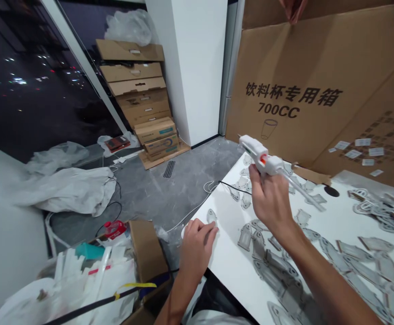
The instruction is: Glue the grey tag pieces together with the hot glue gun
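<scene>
My right hand (271, 198) is wrapped round the handle of a white glue gun (256, 149), raised over the white table (230, 257). The gun's nozzle points to the upper left, and a long pale glue stick slants out behind it. At the table's left edge, my left hand (198, 239) has its fingers pressed together at a small grey fish-shaped piece (211, 215). Several similar fish-shaped pieces (246, 237) lie across the table, some overlapping, below and to the right of my right hand.
A large cardboard box (291, 58) stands behind the table. Coiled white cords (382, 212) lie at the table's right. An open carton (147, 248) of scraps sits at lower left. Stacked cardboard boxes (159, 135) stand by the pillar (200, 67). A cable trails over the floor.
</scene>
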Demonstrator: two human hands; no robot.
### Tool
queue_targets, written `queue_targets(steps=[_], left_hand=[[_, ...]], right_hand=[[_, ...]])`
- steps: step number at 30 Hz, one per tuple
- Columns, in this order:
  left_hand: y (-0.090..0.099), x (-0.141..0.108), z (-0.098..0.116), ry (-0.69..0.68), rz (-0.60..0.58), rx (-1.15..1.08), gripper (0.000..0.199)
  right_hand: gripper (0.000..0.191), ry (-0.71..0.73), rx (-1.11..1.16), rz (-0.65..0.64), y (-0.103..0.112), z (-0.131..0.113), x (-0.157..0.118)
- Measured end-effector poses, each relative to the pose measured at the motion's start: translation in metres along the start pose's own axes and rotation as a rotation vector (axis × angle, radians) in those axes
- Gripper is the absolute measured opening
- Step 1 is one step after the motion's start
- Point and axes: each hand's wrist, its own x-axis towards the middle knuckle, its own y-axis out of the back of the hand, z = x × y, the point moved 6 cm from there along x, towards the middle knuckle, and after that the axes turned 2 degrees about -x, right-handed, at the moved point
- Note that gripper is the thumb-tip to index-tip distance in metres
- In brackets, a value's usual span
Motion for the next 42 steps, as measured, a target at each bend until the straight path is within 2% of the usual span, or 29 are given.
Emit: queue_targets(steps=[1, 4, 7, 9, 13, 16, 20, 22, 25, 31, 39, 42], left_hand=[[0.000, 0.001, 0.000, 0.008, -0.016, -0.060, 0.020], [0.005, 0.007, 0.001, 0.003, -0.017, -0.170, 0.027], [0.006, 0.017, 0.006, -0.116, -0.094, -0.169, 0.054], [0.004, 0.022, 0.009, -0.205, -0.160, -0.141, 0.061], [0.006, 0.024, 0.007, -0.202, -0.110, 0.012, 0.045], [0.007, 0.019, 0.006, -0.170, -0.066, 0.089, 0.044], [0.005, 0.012, 0.009, -0.172, -0.067, 0.082, 0.023], [0.005, 0.010, 0.009, -0.156, -0.043, 0.093, 0.015], [0.004, 0.008, 0.008, -0.141, -0.009, 0.103, 0.012], [0.004, 0.006, 0.006, -0.106, 0.005, 0.096, 0.010], [0.003, 0.005, 0.006, -0.113, 0.011, 0.103, 0.009], [0.002, 0.005, 0.006, -0.113, 0.002, 0.095, 0.008]], right_hand=[[0.038, -0.015, 0.066, 0.015, 0.003, 0.008, -0.006], [0.045, -0.142, 0.183, -0.067, -0.001, 0.038, -0.026], [0.053, -0.325, 0.265, -0.142, -0.008, 0.063, -0.046], [0.056, -0.374, 0.286, -0.161, -0.008, 0.070, -0.053], [0.050, -0.252, 0.229, -0.218, -0.001, 0.065, -0.057], [0.047, -0.185, 0.185, -0.381, -0.006, 0.065, -0.068], [0.046, -0.138, 0.194, -0.645, -0.024, 0.071, -0.094], [0.045, -0.052, 0.198, -0.712, -0.030, 0.068, -0.105], [0.038, 0.046, 0.187, -0.746, -0.034, 0.062, -0.115], [0.025, 0.103, 0.199, -0.815, -0.040, 0.055, -0.122], [0.028, 0.115, 0.128, -0.840, -0.046, 0.059, -0.128], [0.031, 0.132, 0.086, -0.794, -0.045, 0.059, -0.128]])
